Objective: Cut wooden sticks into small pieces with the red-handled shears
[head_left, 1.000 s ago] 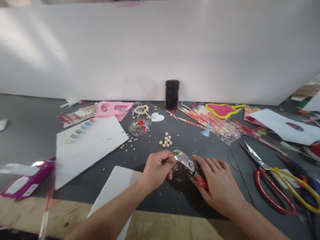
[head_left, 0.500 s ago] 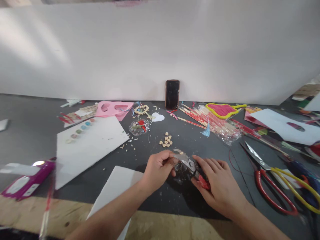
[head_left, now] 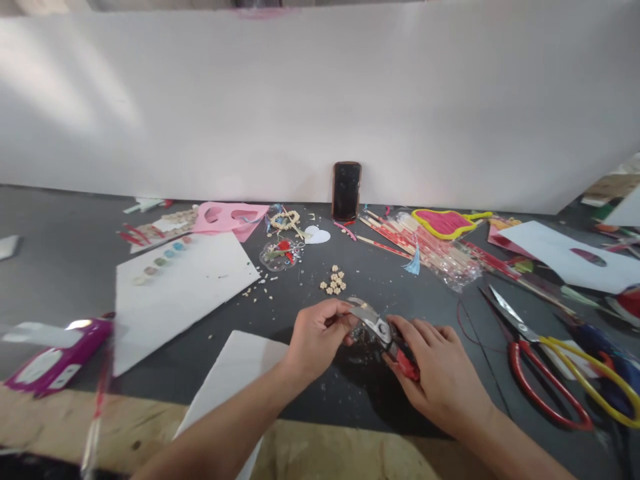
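Observation:
My right hand [head_left: 443,377] is closed around the red handles of a pair of metal pliers [head_left: 381,330], whose jaws point left and up. My left hand [head_left: 316,337] is pinched shut right at the jaws, holding a small piece that I cannot make out. Both hands hover just above the dark grey table [head_left: 60,273], near its front edge. A cluster of small beige beads [head_left: 333,281] lies just beyond the hands.
A white sheet [head_left: 185,287] lies at left, another white sheet [head_left: 225,387] under my left forearm. Large red and yellow scissors [head_left: 545,353] lie at right. A black phone [head_left: 346,190] leans on the white wall. Sticks in plastic [head_left: 430,250], pink paper [head_left: 230,217] and a purple packet [head_left: 55,360] lie around.
Barely anything differs: both hands stay together on the pliers, shifted very slightly with the camera's small tilt.

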A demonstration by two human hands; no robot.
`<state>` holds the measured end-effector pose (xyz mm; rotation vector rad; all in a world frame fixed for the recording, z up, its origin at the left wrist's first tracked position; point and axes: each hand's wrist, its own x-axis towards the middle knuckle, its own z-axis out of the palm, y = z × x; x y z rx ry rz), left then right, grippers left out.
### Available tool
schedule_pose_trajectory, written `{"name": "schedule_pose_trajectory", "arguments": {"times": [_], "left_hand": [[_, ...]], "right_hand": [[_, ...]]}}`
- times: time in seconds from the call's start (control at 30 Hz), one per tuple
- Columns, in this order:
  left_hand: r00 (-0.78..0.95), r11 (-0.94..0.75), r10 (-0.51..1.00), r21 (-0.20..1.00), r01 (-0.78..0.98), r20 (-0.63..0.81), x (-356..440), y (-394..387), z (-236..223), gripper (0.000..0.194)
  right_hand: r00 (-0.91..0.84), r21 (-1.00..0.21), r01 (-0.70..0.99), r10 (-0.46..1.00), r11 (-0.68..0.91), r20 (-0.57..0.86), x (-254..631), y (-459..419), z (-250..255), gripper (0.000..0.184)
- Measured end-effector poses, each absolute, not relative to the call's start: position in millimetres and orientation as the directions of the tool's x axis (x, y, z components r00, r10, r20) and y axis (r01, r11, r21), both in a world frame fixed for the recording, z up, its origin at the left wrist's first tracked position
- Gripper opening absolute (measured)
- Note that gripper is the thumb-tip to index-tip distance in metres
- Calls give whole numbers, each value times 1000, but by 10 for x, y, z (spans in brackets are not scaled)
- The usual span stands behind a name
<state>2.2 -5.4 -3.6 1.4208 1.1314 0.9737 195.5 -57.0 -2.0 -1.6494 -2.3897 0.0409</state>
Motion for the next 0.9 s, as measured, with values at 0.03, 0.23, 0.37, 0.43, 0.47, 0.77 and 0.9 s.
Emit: {"name": "schedule_pose_trajectory", "arguments": {"times": [0.03,0.23,0.37,0.43,0.47,0.77,0.9], "left_hand": [[236,-46,972,986,162,6,11,-54,-24,14],[355,23,933,995,93,-54,-44,-22,-23,24],[458,160,881,985,-61,-115,-64,11,-71,28],[479,170,870,982,-76,-114,-71,15,-70,30],[483,153,869,987,-54,-108,-74,13,-60,30],[476,7,877,993,114,-61,-69,-14,38,29],[493,40,867,997,72,-70,-50,-5,-8,32]], "right_hand": [[-338,-152,918,923,366,182,1952,-570,-23,43],[-351,-151,911,913,385,210,1967,-570,-27,44],[-365,-186,897,909,401,200,1988,-562,-18,46],[-366,-198,893,908,405,205,1992,-559,-14,47],[-367,-200,891,906,408,211,1991,-558,-14,47],[-368,-178,899,910,401,192,1975,-541,-20,46],[-374,-188,894,909,406,185,1985,-556,-7,44]]}}
